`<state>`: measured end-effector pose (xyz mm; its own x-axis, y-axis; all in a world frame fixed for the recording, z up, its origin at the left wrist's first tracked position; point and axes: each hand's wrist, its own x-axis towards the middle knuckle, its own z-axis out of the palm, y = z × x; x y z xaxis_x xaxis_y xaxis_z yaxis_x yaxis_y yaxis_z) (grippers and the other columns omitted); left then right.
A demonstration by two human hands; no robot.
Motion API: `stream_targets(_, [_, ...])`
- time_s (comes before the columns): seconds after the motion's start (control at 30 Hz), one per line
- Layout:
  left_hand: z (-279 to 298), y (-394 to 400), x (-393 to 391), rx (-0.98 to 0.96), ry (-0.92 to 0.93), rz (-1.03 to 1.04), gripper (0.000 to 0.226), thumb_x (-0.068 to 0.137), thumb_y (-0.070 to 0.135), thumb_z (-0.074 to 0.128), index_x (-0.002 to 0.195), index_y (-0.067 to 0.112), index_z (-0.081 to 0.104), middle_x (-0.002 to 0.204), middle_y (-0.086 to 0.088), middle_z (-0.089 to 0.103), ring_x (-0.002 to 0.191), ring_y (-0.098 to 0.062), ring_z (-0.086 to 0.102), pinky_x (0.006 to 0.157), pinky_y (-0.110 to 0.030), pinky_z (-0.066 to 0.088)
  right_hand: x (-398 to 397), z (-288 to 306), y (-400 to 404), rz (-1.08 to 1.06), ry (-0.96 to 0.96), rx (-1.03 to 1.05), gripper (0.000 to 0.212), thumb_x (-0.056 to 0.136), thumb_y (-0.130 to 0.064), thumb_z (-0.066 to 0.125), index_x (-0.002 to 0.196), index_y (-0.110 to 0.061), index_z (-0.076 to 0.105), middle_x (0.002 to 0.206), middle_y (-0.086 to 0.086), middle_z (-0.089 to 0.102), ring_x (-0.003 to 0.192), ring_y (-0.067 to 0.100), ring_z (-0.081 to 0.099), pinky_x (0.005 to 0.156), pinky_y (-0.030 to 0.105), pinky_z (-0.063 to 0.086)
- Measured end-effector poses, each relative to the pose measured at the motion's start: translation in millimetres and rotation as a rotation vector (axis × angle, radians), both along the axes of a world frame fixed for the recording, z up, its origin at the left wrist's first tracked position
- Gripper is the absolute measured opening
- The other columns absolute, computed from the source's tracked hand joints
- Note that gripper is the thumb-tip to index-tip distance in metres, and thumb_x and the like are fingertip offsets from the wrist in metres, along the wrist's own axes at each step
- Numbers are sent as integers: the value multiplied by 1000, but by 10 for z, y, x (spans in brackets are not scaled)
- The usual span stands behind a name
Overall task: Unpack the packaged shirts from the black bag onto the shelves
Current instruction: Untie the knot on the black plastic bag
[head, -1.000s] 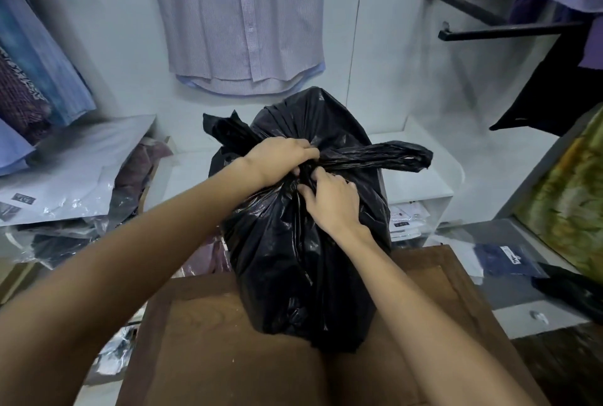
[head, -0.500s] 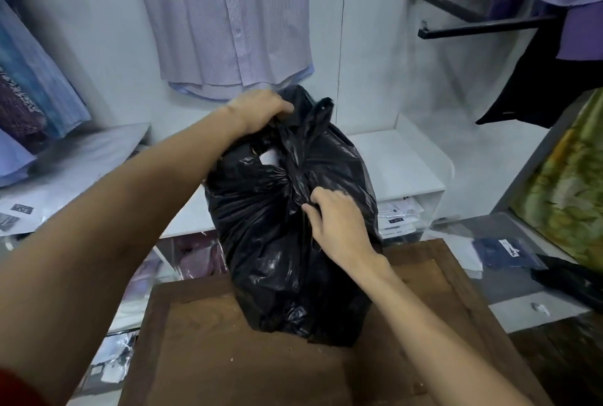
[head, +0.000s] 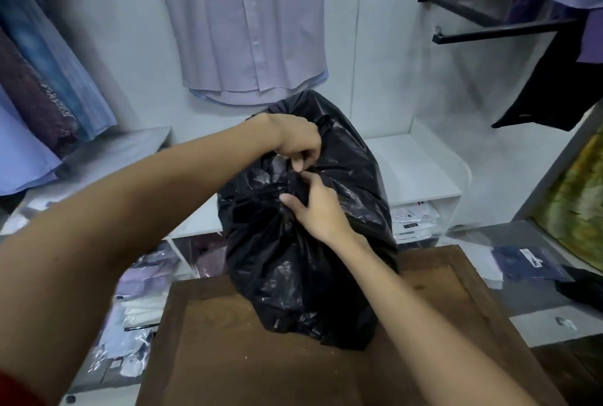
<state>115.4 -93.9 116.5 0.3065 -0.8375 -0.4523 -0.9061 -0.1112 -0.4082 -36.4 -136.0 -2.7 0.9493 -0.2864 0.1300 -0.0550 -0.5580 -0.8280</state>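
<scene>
A full black plastic bag (head: 293,268) stands upright on a dark wooden table (head: 235,356). My left hand (head: 290,136) pinches the bunched plastic at the bag's top. Just below it, my right hand (head: 318,206) grips the gathered neck of the bag. A small gap at the top shows something pale inside; the contents are otherwise hidden. White shelves (head: 421,164) run along the wall behind the bag, with packaged shirts (head: 411,223) stacked in the lower compartment.
A lilac shirt (head: 248,24) hangs on the wall above the bag. Hanging shirts (head: 39,79) fill the left side, black wall rails (head: 489,17) and dark clothes the right. Packaged shirts (head: 137,307) lie on low shelves at left; a navy packet (head: 528,265) lies at right.
My left hand came down from the raised flap to the knot, close above my right hand. The bag's loose ends are bunched together again.
</scene>
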Motion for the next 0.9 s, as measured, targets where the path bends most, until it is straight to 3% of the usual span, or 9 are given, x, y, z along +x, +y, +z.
stream_targets(0.13, [228,90,194,-292,83,62,18,86,6,72,83,21,62,95,-3,71,90,-23,62,77,-34,45,-187,-160,16,-9,-130,-85,28,103,-24,60,126,-11,50,117,10,70,109,29,66,80,34,47])
stream_targets(0.23, [367,139,359,-447,27,154,14,89,7,67,87,17,57,97,-13,70,94,-33,62,73,-35,40,-346,-275,-48,18,-203,-100,14,103,-18,57,114,-16,49,115,0,67,104,21,65,81,38,52])
stream_targets(0.3, [404,173,403,-536,-20,254,7,94,13,65,99,8,64,106,-19,69,103,-38,62,73,-34,38,-448,-358,-77,23,-220,-202,14,102,-16,58,113,-18,50,118,-2,64,106,19,63,79,35,50])
stream_targets(0.4, [462,229,511,-756,-46,491,26,99,17,58,117,-1,62,123,-27,62,115,-43,59,84,-41,44,-700,-683,-138,110,-153,-406,28,93,-10,63,115,-24,52,112,-4,58,95,24,66,70,29,44])
stream_targets(0.57, [318,236,747,-979,70,639,23,93,17,62,106,-1,70,112,-27,68,113,-41,61,92,-41,48,-934,-980,-202,203,14,-633,35,92,-23,66,121,-34,51,109,-8,45,88,22,67,68,34,54])
stream_targets(0.67, [232,136,593,-1074,245,565,36,92,11,62,128,9,64,122,-24,65,118,-34,59,97,-32,41,-818,-700,-262,378,186,-545,54,87,-57,68,136,-41,54,113,-13,43,99,14,62,80,33,51])
stream_targets(0.77, [201,157,522,-1072,438,550,66,89,11,64,151,19,43,139,-22,44,125,-36,55,107,-31,41,-653,-387,-372,431,232,-404,74,68,-85,68,130,-44,63,109,-21,48,104,-1,54,90,24,47])
stream_targets(0.83, [124,190,492,-1002,468,576,87,87,23,71,160,22,25,154,-20,27,135,-39,48,114,-37,41,-467,-221,-447,316,68,-280,52,77,-75,70,116,-40,73,105,-19,57,100,-1,57,89,24,48])
stream_targets(0.9, [-36,203,507,-973,336,654,103,83,33,76,163,25,11,164,-19,13,146,-39,36,117,-47,37,-204,-46,-518,125,-104,-159,30,90,-50,73,113,-32,75,104,-13,61,92,1,60,90,28,51])
